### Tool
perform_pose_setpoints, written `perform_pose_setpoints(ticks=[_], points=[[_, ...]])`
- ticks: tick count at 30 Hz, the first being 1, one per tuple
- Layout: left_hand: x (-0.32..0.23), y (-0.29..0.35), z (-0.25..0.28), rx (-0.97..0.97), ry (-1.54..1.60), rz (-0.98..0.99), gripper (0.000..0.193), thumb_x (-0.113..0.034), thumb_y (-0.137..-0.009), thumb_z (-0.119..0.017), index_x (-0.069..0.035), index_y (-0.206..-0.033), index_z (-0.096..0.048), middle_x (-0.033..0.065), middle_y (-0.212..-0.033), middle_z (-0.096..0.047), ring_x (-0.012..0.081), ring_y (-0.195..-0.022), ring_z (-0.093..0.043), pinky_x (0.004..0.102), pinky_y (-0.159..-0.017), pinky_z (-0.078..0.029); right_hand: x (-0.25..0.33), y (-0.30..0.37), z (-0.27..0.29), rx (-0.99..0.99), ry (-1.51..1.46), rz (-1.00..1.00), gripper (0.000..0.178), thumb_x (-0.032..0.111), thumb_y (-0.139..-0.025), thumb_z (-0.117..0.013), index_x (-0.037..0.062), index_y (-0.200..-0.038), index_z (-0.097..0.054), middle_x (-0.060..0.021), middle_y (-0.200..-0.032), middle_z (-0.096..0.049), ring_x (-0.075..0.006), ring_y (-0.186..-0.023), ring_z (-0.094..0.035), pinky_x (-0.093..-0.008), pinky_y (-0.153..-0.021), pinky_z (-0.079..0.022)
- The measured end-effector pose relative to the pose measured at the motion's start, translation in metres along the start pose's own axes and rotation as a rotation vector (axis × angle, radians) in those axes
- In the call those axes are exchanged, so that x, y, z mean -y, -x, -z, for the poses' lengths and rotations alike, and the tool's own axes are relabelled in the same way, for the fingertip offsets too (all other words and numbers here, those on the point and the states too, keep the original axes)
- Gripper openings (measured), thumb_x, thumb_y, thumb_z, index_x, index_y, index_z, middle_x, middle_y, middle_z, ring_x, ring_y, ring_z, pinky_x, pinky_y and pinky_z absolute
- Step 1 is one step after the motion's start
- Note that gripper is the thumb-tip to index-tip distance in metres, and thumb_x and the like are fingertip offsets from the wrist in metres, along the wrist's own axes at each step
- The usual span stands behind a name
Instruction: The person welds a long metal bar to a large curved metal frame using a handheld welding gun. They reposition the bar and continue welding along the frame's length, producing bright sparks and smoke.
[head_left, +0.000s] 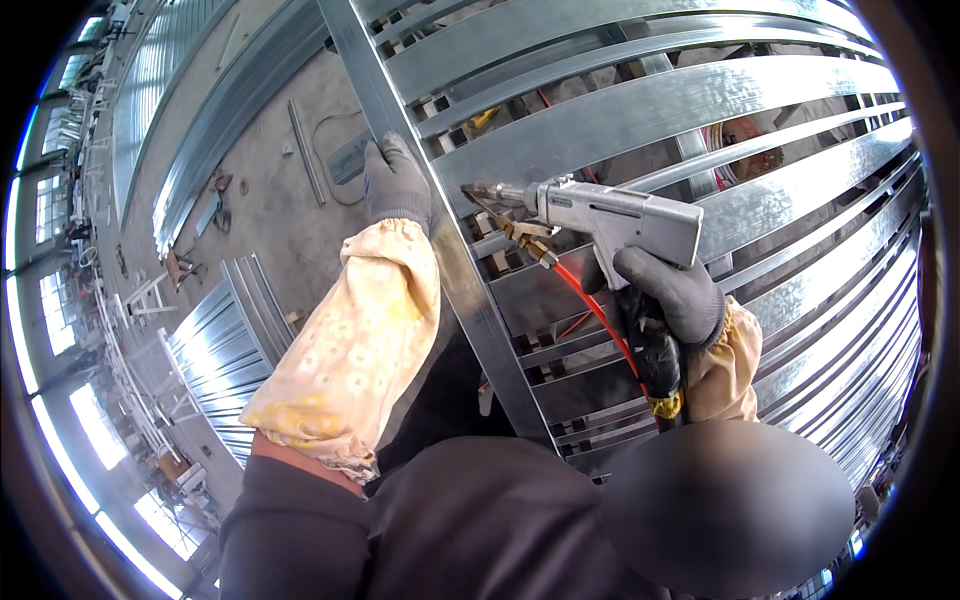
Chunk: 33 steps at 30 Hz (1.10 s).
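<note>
My right hand [675, 300], in a dark grey glove, grips a silver welding gun [620, 215] by its black-wrapped handle. Its narrow nozzle points left, close to the inner edge of a galvanized outer rail [470, 290]. Brass fittings [530, 240] sit under the barrel, and an orange-red hose [600, 310] runs from them back to the handle. My left hand [397, 180], in a grey glove, is closed on the rail's outer side, a little beyond the nozzle; part of its fingers is hidden. Light flowered sleeve covers wrap both forearms.
Several flat slats [660, 100] run right from the rail, with gaps between. Beneath lie red coiled hose [715, 150] and a yellow object [483, 118]. Left on the concrete floor are a loose metal strip [305, 150], a grey plate [350, 158] with a cable, and stacked metal panels [225, 320].
</note>
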<state>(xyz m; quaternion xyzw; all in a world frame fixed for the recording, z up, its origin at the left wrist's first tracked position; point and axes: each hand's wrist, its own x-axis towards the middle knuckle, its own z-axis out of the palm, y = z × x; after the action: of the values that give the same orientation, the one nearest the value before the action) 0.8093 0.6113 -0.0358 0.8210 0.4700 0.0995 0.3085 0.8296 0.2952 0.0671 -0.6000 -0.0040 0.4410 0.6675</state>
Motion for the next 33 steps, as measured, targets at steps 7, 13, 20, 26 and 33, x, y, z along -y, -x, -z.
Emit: perform_pose_setpoints(ticks=[7,13,20,26,33], points=[[0.009,-0.004,-0.007,-0.058,0.028,0.013,0.065,-0.050,-0.104,-0.038,0.004,-0.139,-0.049,0.0280,-0.136,-0.056,0.0433,-0.129,-0.051,0.0420,-0.109,-0.039,0.009,-0.008,-0.006,0.029,-0.037,-0.040,0.044,0.028,-0.092,-0.065,-0.0047,-0.121,-0.063,-0.0103,-0.094,-0.071,-0.0157,-0.083,-0.066,-0.0271,-0.074,-0.053],[0.008,-0.004,-0.004,0.003,0.039,0.013,0.066,-0.047,-0.105,-0.036,0.007,-0.142,-0.044,0.0305,-0.141,-0.051,0.0442,-0.134,-0.046,0.0440,-0.112,-0.037,0.009,-0.024,-0.012,0.055,-0.065,0.019,0.040,0.026,-0.093,-0.064,-0.0039,-0.119,-0.063,-0.0080,-0.092,-0.070,-0.0130,-0.076,-0.063,-0.0251,-0.067,-0.050],[0.007,-0.004,-0.003,0.021,0.051,0.010,0.067,-0.047,-0.105,-0.035,0.007,-0.143,-0.043,0.0302,-0.143,-0.049,0.0436,-0.135,-0.045,0.0430,-0.113,-0.036,-0.003,-0.038,-0.018,-0.003,-0.068,0.101,0.036,0.026,-0.095,-0.065,-0.0010,-0.119,-0.063,-0.0051,-0.085,-0.068,-0.0069,-0.058,-0.056,-0.0216,-0.049,-0.044],[0.006,-0.005,-0.002,0.044,0.052,0.036,0.068,-0.048,-0.105,-0.035,0.008,-0.144,-0.042,0.0301,-0.144,-0.048,0.0435,-0.136,-0.045,0.0425,-0.114,-0.036,0.005,-0.037,-0.019,0.017,-0.031,0.028,0.034,0.025,-0.094,-0.066,0.0003,-0.117,-0.064,-0.0047,-0.084,-0.068,-0.0067,-0.059,-0.057,-0.0219,-0.050,-0.045],[0.002,-0.003,0.000,0.050,0.077,0.030,0.069,-0.047,-0.105,-0.035,0.009,-0.144,-0.041,0.0311,-0.143,-0.049,0.0439,-0.135,-0.045,0.0430,-0.113,-0.036,0.008,-0.036,-0.022,0.021,-0.003,-0.002,0.030,0.023,-0.094,-0.066,-0.0007,-0.113,-0.065,-0.0038,-0.085,-0.066,-0.0075,-0.063,-0.059,-0.0232,-0.053,-0.048]])
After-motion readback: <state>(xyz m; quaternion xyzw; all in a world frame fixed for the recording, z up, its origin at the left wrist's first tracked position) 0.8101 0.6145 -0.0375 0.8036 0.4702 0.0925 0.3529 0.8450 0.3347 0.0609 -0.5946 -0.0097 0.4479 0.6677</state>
